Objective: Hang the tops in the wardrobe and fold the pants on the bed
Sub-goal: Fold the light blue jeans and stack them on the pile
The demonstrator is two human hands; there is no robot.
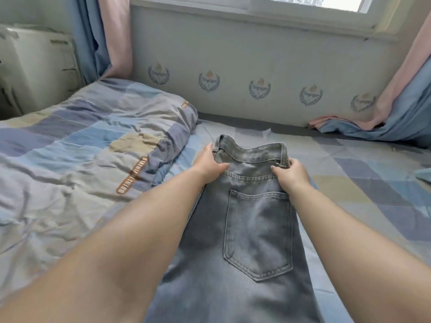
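I see a pair of grey washed jeans (254, 229) laid lengthwise on the bed (349, 183), folded in half along the length so that one back pocket (257, 231) faces up. The waistband (251, 152) lies at the far end, towards the wall under the window (303, 3), and the legs run back towards me and out of the bottom of the view.

My left hand (210, 163) rests on the left edge of the jeans just below the waistband. Its thumb lies across the denim and its fingers run up along the side of the waistband; they look fairly straight, and I cannot tell whether any of them curl under the cloth. My right hand (291, 173) is at the right corner of the waistband, with the fingers curled around the edge by the belt loop and the thumb pressing on top, so it grips the denim there.

A checked sheet in blue, grey and beige covers the bed under the jeans. To the left lies a rumpled checked quilt (81, 155) in the same colours, heaped up and close to the jeans' left edge. Pink and blue curtains (401, 108) hang at both sides of the window, and the right one trails onto the far corner of the bed.
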